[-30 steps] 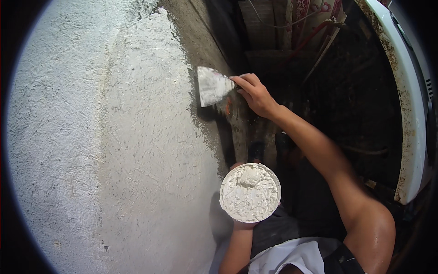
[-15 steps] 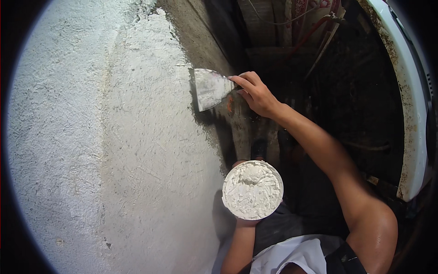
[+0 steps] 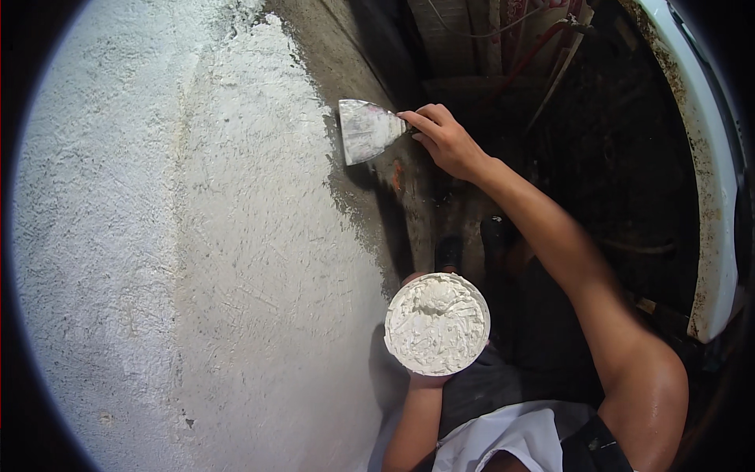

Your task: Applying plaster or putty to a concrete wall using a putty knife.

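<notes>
A wide putty knife (image 3: 366, 132), its blade smeared white, is gripped in my right hand (image 3: 450, 140) near the upper middle. The blade's edge is at the ragged border between white putty and bare grey wall; whether it touches, I cannot tell. My left hand (image 3: 429, 381) supports a round tub (image 3: 388, 344) from below and behind, low in the middle, with most of its fingers hidden. Thick white putty (image 3: 436, 326) fills the tub, with a hollow near its far side. The wall (image 3: 259, 236) on the left is coated in rough white putty.
An unplastered grey strip of wall (image 3: 334, 59) runs along the coating's right border. To the right curves a white, rust-spotted panel (image 3: 712, 212). Boards and a red bar (image 3: 527, 67) stand at the far end. My feet (image 3: 448, 253) are on the dark floor.
My right hand and the putty knife have moved a little farther up along the coating's edge. The tub in my left hand has hardly shifted.
</notes>
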{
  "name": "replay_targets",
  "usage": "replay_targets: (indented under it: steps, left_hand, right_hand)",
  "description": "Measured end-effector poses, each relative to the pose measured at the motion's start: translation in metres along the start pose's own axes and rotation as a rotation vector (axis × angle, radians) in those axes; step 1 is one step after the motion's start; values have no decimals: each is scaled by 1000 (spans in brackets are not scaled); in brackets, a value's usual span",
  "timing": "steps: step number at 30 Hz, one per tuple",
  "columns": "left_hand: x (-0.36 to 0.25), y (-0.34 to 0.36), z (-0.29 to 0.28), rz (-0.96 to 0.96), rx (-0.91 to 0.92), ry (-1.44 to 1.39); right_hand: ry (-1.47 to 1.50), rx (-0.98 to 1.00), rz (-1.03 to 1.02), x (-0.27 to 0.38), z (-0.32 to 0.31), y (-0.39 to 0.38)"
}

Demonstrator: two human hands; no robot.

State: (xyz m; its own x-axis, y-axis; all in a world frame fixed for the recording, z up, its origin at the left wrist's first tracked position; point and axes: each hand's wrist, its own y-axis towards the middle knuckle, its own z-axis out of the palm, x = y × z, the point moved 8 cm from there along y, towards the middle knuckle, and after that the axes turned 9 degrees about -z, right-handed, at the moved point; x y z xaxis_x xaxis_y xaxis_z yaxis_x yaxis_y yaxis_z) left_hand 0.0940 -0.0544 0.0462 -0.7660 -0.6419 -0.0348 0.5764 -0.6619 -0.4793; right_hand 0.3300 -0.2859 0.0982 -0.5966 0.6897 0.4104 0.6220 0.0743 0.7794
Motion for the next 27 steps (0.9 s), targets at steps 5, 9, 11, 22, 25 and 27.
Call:
replay_targets:
  steps: [5, 9, 11, 22, 25, 27]
  left_hand:
    - [1, -4, -1, -14, -17, 10]
    - [6, -2, -4, -26, -8, 11]
    - [5, 6, -1, -21, 3, 9]
    - [2, -4, -13, -32, 4, -12]
    - [5, -2, -22, -47, 3, -38]
    - [5, 0, -29, -40, 7, -33]
  right_hand:
    - [121, -126, -94, 60, -15, 59]
    - [204, -117, -62, 52, 11, 55]
    - [181, -73, -7, 30, 20, 33]
    - [201, -183, -14, 49, -12, 65]
    - [221, -96, -3, 43, 10, 57]
    - [194, -91, 2, 22, 21, 31]
